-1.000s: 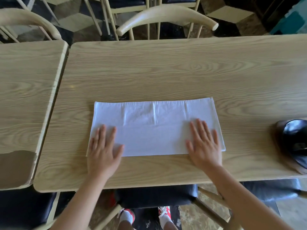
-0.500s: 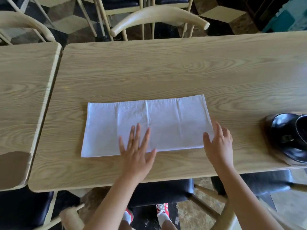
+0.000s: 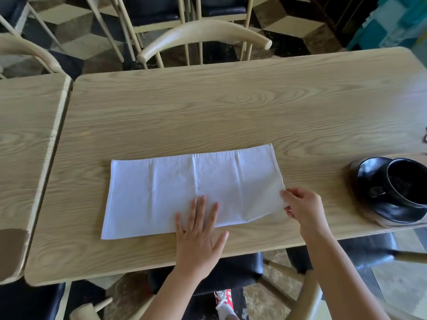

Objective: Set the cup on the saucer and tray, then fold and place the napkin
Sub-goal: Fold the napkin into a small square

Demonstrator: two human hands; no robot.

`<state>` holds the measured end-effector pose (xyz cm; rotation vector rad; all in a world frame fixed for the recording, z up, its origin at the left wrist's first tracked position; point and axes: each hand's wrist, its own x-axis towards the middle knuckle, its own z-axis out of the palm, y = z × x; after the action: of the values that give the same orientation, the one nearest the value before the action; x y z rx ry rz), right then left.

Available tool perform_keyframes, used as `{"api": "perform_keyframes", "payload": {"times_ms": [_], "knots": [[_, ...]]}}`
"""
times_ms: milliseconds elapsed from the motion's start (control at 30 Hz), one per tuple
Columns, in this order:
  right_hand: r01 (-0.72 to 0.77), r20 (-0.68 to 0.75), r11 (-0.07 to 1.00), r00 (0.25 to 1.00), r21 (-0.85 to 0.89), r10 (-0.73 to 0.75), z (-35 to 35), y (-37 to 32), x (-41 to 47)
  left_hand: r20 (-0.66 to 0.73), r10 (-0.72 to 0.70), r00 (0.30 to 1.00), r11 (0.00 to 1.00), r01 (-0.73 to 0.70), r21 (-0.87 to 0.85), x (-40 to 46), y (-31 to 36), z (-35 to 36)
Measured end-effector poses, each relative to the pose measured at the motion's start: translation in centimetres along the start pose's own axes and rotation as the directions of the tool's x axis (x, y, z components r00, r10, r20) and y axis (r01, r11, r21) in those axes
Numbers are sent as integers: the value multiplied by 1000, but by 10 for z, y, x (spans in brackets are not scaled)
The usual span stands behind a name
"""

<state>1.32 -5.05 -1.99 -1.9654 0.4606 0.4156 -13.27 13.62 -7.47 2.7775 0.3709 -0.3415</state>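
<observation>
A white napkin (image 3: 184, 188), folded into a long rectangle, lies flat near the front edge of the wooden table (image 3: 231, 107). My left hand (image 3: 199, 232) presses flat on its lower middle, fingers spread. My right hand (image 3: 302, 206) pinches the napkin's lower right corner, and that corner is lifted slightly off the table. At the far right, a black cup (image 3: 406, 183) sits on a black saucer (image 3: 372, 179), which rests on a wooden tray (image 3: 390, 224); all three are cut off by the frame edge.
A second wooden table (image 3: 25, 146) abuts on the left across a narrow gap. Wooden chairs (image 3: 203, 33) stand behind the table, and another chair is under its front edge. My feet show below.
My left hand slid from the napkin's left end to its middle. My right hand came off the top of the napkin, went to its right edge and pinched the corner up.
</observation>
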Motion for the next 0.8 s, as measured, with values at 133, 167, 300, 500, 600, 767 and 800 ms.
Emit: {"api": "perform_keyframes", "payload": {"times_ms": [133,167,300,500,600,767,800], "knots": [[141,59,990,988,14,-141,5,-19,-18,4,18,1000,980,-17,-198,-14,12,-9],[181,76,983,981,-12,-179,8,-25,-24,-19,-18,1000,936,10,-351,-11,14,-18],[303,143,946,947,-110,-287,25,-46,-45,74,-247,966,399,171,-901,37,18,-83],[401,225,893,907,-205,-356,61,-61,-71,177,-109,978,456,207,-865,107,16,-139],[428,271,873,891,-233,-365,78,-65,-83,149,-114,982,506,187,-842,114,3,-141],[491,327,848,849,-200,-414,110,-78,-103,72,-167,983,506,148,-850,103,-43,-149],[508,347,839,836,-195,-425,119,-82,-109,57,-182,982,506,143,-850,100,-56,-152]]}}
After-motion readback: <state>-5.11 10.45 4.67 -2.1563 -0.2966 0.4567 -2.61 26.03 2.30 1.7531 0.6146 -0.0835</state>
